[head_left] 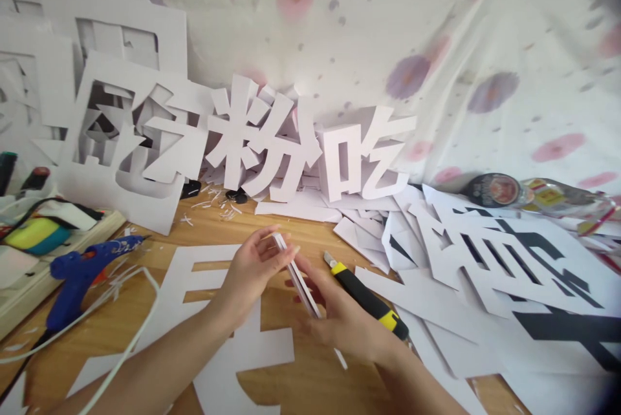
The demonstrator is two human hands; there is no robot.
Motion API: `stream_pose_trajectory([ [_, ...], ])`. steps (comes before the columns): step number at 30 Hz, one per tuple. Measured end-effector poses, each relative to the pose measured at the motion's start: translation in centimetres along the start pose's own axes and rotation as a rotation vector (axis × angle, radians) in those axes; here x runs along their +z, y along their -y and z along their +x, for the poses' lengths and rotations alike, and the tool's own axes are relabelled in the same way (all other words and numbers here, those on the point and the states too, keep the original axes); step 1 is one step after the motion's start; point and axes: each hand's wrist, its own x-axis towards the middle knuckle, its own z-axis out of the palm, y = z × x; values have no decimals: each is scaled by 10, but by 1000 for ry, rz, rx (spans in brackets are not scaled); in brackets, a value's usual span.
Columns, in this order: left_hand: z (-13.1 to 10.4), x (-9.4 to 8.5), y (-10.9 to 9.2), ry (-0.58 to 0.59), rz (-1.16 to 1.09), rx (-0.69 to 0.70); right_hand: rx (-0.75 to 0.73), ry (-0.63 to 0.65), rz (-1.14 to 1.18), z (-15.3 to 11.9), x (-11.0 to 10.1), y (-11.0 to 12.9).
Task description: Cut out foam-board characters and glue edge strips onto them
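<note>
Near the middle of the view, my left hand [255,269] pinches the upper end of some narrow white strips [301,286]. My right hand [339,311] holds the lower end of the same strips, thumb on the near side. The strips stand on edge, tilted, with thin gaps between them. Under my left forearm lies a flat white cut-out character [262,344] on the wooden table [310,383]. A black and yellow utility knife [369,298] lies just right of my right hand, its blade end pointing up and left.
Behind stand white three-dimensional characters [339,156] and cut-out sheets [165,150]. A blue glue gun [77,279] with a pale cable lies left, beside a power strip [53,260]. Paper sheets and offcuts [436,305] cover the right side, with a bottle [538,195] behind them.
</note>
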Motion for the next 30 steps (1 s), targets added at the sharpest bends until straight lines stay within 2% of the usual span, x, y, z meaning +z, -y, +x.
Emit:
stream_pose_trajectory([
  [4, 7, -5, -8, -79, -11, -40, 149, 64, 92, -1, -6, -6],
  [7, 10, -9, -9, -61, 13, -33, 197, 77, 179, 1, -6, -9],
  [15, 11, -10, -5, -45, -58, -34, 141, 38, 168, 3, -3, -1],
  [19, 11, -10, -6, -22, -109, -42, 104, 14, 75, 3, -3, 1],
  [24, 13, -12, -4, 49, -150, -37, 79, -44, -92, 1, -5, -5],
  [30, 13, -17, -4, 260, -136, 61, -66, -124, -384, 1, -6, -10],
])
